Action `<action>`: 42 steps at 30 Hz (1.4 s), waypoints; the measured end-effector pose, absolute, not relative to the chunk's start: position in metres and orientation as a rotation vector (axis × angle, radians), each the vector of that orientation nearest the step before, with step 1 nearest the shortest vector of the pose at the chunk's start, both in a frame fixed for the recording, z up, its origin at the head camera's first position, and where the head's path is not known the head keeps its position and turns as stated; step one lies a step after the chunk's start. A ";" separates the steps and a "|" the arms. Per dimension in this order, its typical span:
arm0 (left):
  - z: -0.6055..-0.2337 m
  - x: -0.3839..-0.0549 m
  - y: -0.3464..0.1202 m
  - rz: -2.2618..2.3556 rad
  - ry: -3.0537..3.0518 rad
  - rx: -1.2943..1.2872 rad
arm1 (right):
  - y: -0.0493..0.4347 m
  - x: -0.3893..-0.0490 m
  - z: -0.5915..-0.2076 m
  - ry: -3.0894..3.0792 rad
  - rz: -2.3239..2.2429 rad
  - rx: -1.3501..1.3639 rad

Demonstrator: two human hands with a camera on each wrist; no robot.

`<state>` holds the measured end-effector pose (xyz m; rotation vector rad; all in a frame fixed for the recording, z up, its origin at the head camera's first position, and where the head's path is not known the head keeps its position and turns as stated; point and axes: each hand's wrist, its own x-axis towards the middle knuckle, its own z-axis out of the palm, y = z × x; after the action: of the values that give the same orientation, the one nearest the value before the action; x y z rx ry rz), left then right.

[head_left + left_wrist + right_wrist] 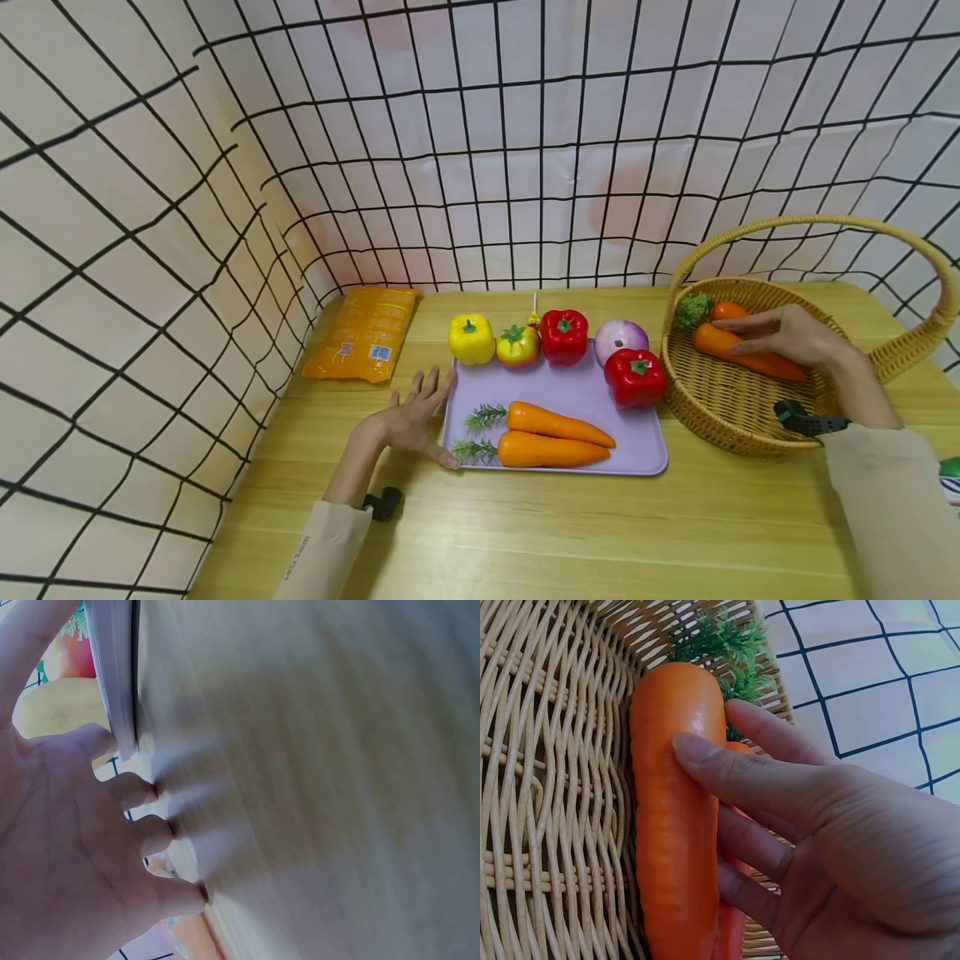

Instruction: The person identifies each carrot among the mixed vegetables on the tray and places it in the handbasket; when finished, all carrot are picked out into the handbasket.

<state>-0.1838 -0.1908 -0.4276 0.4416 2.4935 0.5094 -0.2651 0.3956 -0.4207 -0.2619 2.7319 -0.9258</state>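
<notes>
Observed the right hand (787, 335) pinching, thumb against fingers, a smooth tapered orange carrot (676, 832) within the round woven wicker basket (696, 415) at right, alongside a second orange carrot (727, 311). Judged light, stiff, slippery and hardly fragile; best gripped around the thick end. Noted the left hand (408, 423), fingers spread, at the left edge of a flat lilac tray (517, 386) bearing two leafy orange carrots (551, 451) near and a glossy red bell pepper (635, 380) right.
</notes>
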 end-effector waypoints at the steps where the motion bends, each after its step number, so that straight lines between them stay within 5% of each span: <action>1: -0.428 -0.184 -0.191 0.508 2.493 0.443 | 0.396 -0.265 -0.420 2.726 -0.929 -0.254; 27: -0.429 -0.184 -0.191 0.486 2.500 0.444 | 0.392 -0.268 -0.418 2.705 -0.944 -0.256; 42: -0.428 -0.184 -0.191 0.482 2.506 0.453 | 0.355 -0.230 -0.354 2.766 -0.949 -0.460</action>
<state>-0.1845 -0.1907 -0.4282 0.4533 2.5058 0.4816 -0.2296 0.3554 -0.3537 -0.4600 2.7662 -0.9488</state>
